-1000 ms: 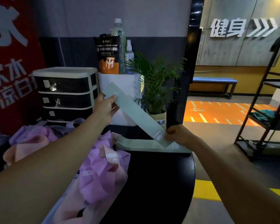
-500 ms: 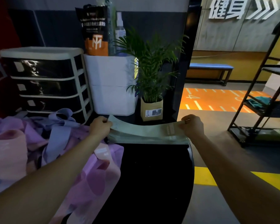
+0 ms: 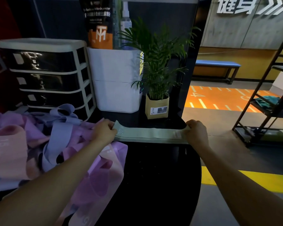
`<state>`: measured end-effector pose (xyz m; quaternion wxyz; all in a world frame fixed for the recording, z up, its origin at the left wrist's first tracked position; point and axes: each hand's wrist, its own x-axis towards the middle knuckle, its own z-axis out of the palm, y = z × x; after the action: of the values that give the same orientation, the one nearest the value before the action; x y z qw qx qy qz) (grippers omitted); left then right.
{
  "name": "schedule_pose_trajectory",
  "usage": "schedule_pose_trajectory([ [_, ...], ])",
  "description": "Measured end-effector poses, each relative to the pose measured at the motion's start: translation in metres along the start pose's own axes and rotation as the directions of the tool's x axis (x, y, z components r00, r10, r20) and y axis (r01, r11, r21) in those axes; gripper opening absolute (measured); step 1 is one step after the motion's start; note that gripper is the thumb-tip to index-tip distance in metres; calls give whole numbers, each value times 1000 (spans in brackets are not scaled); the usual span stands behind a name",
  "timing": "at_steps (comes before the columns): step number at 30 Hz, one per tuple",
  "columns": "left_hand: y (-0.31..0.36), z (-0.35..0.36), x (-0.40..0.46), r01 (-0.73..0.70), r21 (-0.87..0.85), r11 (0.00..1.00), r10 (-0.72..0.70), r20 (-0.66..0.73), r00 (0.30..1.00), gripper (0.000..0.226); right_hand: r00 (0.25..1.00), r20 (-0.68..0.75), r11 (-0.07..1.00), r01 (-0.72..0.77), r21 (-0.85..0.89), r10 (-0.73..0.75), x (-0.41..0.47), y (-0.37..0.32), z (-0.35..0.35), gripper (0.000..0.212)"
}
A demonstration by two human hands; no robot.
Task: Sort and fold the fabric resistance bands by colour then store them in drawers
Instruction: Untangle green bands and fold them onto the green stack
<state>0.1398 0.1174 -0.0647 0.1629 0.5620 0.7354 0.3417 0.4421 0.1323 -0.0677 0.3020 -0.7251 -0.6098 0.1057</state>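
Since a second ago I've lowered the green band (image 3: 149, 133) flat onto the green stack at twelve o'clock on the counter (image 3: 162, 176); left hand (image 3: 104, 132) and right hand (image 3: 196, 132) pinch its ends. Pink and purple bands (image 3: 39, 144) at nine o'clock remain unsorted; the drawers (image 3: 44, 79) are shut.

Two bare forearms enter from the lower corners of the frame, one from lower left, one from lower right. No sleeve shows on either. The left hand (image 3: 104, 132) and the right hand (image 3: 196, 132) are ungloved; wrists and visible fingers carry nothing.
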Motion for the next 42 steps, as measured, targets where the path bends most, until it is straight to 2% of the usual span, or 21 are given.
schedule_pose_trajectory([
  [3, -2, 0, 0, -18, -3, 1000, 18, -23, 1000, 26, 996, -30, 983, 76, -169, -82, -7, -5, 3, 39],
  [5, -4, -1, -2, -52, -20, 998, 51, -36, 998, 37, 985, -48, 970, 152, -190, -164, -13, -17, 3, 41],
  [6, -5, -2, -3, -77, -22, 997, 77, -25, 997, 44, 977, -10, 963, 210, -170, -215, -15, -25, 5, 42],
  [8, -8, -4, -7, -145, -38, 989, 146, 33, 989, 60, 941, 162, 945, 315, -90, -298, -17, -41, 9, 49],
  [11, -15, -6, -7, -215, -23, 976, 216, 115, 970, 74, 849, 417, 921, 384, -67, -324, -13, -59, 19, 74],
  [13, -17, -6, -3, -213, -14, 977, 213, 145, 966, 80, 804, 506, 902, 417, -106, -312, -9, -64, 25, 86],
  [16, -18, -5, 3, -221, -11, 975, 219, 195, 956, 81, 761, 585, 892, 431, -133, -281, -2, -65, 31, 91],
  [26, -28, 0, 9, -156, -240, 958, 210, 216, 954, 56, 768, 571, 917, 394, -65, -289, 1, -62, 31, 67],
  [34, -23, -1, 7, -199, -97, 975, 217, 229, 949, 64, 746, 620, 895, 420, -154, -243, -2, -69, 27, 73],
  [36, -15, -7, 5, -202, -112, 973, 224, 236, 946, 68, 748, 616, 870, 450, -199, -246, -7, -75, 26, 77],
  [38, -5, -17, 1, -240, -129, 962, 264, 227, 937, 61, 758, 586, 858, 475, -196, -285, -13, -87, 25, 77],
  [42, 12, -51, -7, -311, -195, 930, 345, 178, 922, 36, 777, 500, 884, 466, -47, -383, -27, -121, 28, 67],
])
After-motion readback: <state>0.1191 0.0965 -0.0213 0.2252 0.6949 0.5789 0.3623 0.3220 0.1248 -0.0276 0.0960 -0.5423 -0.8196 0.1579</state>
